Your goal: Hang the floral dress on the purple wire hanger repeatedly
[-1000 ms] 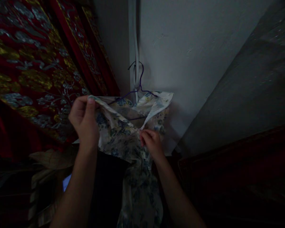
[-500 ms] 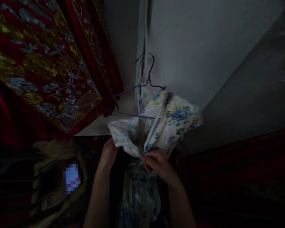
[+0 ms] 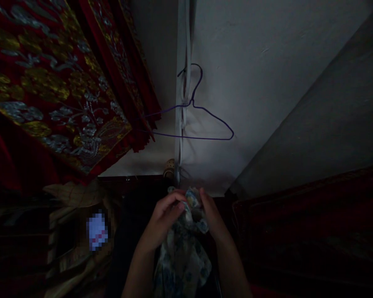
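Observation:
A white garment with a blue flower print (image 3: 183, 252) is bunched between both my hands and hangs down in front of me. My left hand (image 3: 163, 221) grips its top from the left, fingers curled into the cloth. My right hand (image 3: 213, 221) clasps it from the right. Above them a bare purple wire hanger (image 3: 205, 134) hangs by its hook from a white strap or pipe (image 3: 182, 82) on the pale wall.
Red cloth embroidered in gold and silver (image 3: 49, 82) hangs at the upper left. A grey slanted panel (image 3: 323, 124) fills the right side. Dark furniture (image 3: 298, 231) and folded fabrics (image 3: 71, 231) lie low on both sides in dim light.
The floral garment came off the purple hanger, which now hangs bare. Both hands dropped lower and closer together, gathering the cloth.

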The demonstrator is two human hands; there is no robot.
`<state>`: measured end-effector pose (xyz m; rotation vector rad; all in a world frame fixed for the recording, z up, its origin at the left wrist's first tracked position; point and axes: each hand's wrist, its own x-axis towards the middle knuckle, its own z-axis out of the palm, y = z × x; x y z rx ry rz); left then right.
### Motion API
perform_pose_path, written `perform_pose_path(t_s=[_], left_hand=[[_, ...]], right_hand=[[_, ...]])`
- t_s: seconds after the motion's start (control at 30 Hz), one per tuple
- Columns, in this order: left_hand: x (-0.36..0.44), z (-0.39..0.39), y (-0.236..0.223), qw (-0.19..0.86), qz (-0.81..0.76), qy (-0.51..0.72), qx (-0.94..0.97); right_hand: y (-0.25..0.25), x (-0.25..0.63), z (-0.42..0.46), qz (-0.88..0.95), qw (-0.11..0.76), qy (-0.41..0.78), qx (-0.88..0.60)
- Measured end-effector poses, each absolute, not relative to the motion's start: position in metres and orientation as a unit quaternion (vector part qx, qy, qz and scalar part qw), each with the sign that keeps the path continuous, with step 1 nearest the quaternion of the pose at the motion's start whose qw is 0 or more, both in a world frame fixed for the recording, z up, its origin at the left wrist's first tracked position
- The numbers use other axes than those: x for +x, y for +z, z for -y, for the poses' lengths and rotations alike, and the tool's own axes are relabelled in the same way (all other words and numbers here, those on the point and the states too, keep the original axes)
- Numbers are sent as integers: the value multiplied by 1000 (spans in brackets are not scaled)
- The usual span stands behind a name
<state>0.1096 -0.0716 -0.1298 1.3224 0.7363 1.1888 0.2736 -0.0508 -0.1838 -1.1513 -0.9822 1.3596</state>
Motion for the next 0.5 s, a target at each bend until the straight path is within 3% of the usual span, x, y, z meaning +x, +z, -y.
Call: perform_pose_path(t_s=[0.23,0.4,0.5], left_hand=[[126,67,-106,447,-350,449,690],[106,33,-117,579,-319,273,699],[88,24,-136,612,-314,139,712]], right_hand=[[-168,258,80,268,533,727,-340],[-148,273,80,376,430,752,-329],[-129,291,72,465,319,754,-337]])
